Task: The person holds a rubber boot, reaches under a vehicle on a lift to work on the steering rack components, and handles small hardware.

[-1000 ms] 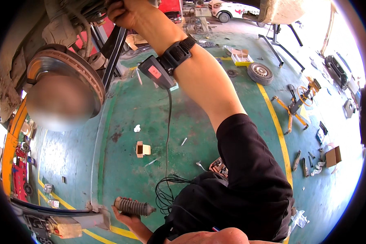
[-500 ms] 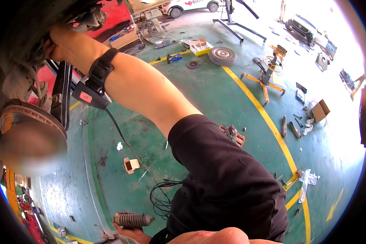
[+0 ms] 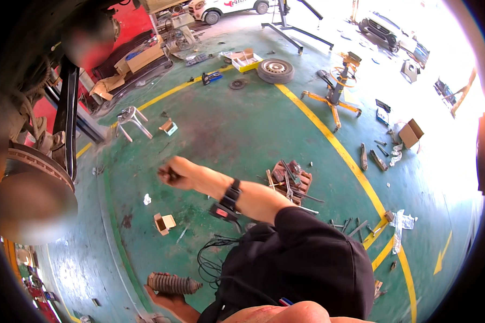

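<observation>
Low in the view, my left hand (image 3: 170, 302) is closed around a ribbed rubber bellows boot (image 3: 172, 283), dirty grey-brown, lying sideways along the palm. My right hand (image 3: 176, 172) hangs over the green floor near the middle, its arm reaching leftward from a black sleeve. Its fingers are curled in and slightly blurred; whatever they hold, if anything, is hidden. A black strap (image 3: 231, 195) circles that wrist, and a dark box with a cable (image 3: 222, 213) hangs under it. Beyond the hand, at far left, are a raised vehicle's brake disc (image 3: 40, 161) and black strut (image 3: 68, 118).
A stool (image 3: 132, 119) with tools stands ahead. Right of my arm lies a tray of tools (image 3: 300, 180). An open carton (image 3: 164, 223) and coiled black cable (image 3: 210, 261) are on the floor. Farther off are a wheel (image 3: 275, 70) and a yellow-legged jack (image 3: 338, 91).
My right hand has come down and back from the vehicle's underside to above the floor. The view has shifted, showing the stool and tool tray. My left hand keeps holding the boot.
</observation>
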Tool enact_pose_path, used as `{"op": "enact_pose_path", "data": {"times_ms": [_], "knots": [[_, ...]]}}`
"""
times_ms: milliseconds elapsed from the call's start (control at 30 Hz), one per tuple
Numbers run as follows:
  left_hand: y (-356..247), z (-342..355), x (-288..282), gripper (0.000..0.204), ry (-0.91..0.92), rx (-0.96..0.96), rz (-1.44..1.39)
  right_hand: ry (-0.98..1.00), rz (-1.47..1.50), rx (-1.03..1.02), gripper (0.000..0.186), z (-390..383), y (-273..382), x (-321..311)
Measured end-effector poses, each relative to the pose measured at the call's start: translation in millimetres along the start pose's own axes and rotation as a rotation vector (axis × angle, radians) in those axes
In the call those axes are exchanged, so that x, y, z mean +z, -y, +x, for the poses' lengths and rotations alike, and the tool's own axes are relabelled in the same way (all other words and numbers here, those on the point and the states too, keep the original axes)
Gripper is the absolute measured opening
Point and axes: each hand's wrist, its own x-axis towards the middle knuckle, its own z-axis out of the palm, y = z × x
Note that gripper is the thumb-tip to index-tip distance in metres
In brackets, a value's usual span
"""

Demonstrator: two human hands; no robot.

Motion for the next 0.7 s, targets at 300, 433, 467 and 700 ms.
{"op": "enact_pose_path", "data": {"times_ms": [300,433,467,700], "knots": [[2,30,7,0.055,0.155,-0.201,0.087,-0.203,0.496,-0.191,0.011,-110,-10,-223],[9,43,8,0.056,0.181,-0.317,0.118,-0.347,0.501,-0.385,0.01,-181,-16,-255],[12,49,8,0.056,0.186,-0.345,0.125,-0.381,0.462,-0.435,0.011,-196,-18,-254],[35,62,38,0.055,0.31,-0.486,0.177,-0.5,0.314,-0.613,0.01,-259,-43,-286]]}}
